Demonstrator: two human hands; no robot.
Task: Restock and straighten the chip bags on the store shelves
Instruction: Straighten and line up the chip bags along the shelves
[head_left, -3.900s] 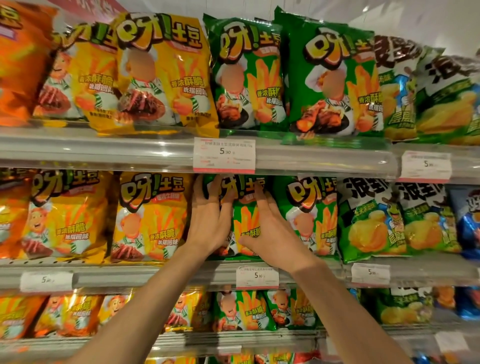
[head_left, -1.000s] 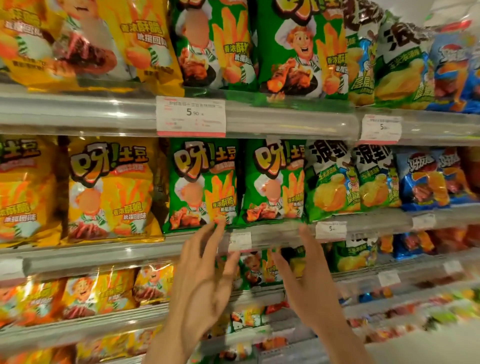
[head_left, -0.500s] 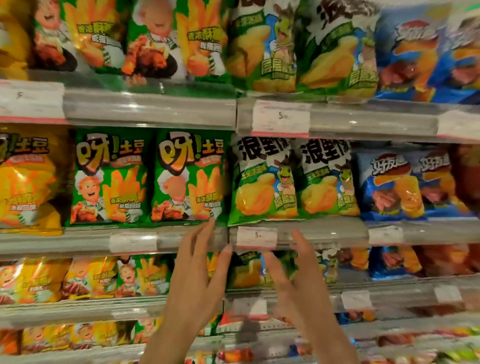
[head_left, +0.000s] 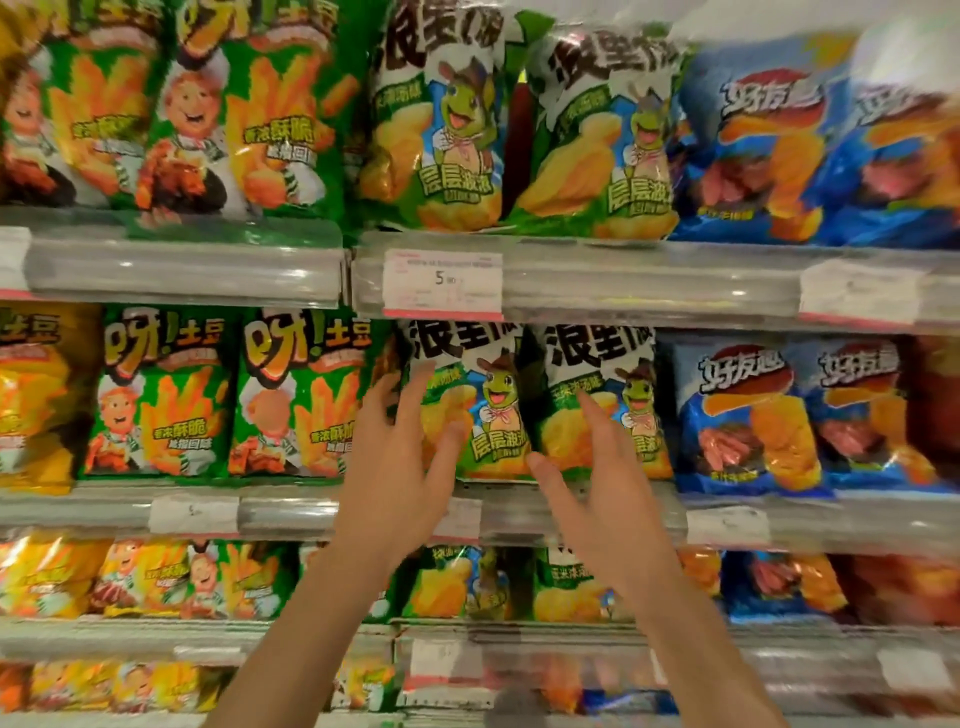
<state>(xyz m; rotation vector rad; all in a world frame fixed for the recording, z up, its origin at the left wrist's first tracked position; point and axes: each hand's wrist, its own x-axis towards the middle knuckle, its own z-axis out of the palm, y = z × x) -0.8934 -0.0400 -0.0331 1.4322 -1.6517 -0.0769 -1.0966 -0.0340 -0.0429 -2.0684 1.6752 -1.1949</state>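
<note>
Both hands, left (head_left: 400, 467) and right (head_left: 597, 483), fingers spread and holding nothing, have moved right from the green fries bags (head_left: 296, 395) to the two turtle bags (head_left: 467, 400) on the middle shelf (head_left: 571, 514); straightening those looks next.

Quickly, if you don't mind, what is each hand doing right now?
Left hand: open, fingers spread against the turtle chip bag.
Right hand: open, holding nothing.

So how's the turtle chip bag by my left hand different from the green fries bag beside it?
The turtle bag has a white top, black lettering and a turtle mascot; the fries bag is all green with a chef. The left hand reaches the turtle bag; the fries bag is untouched. Both stand upright on one shelf.
</note>
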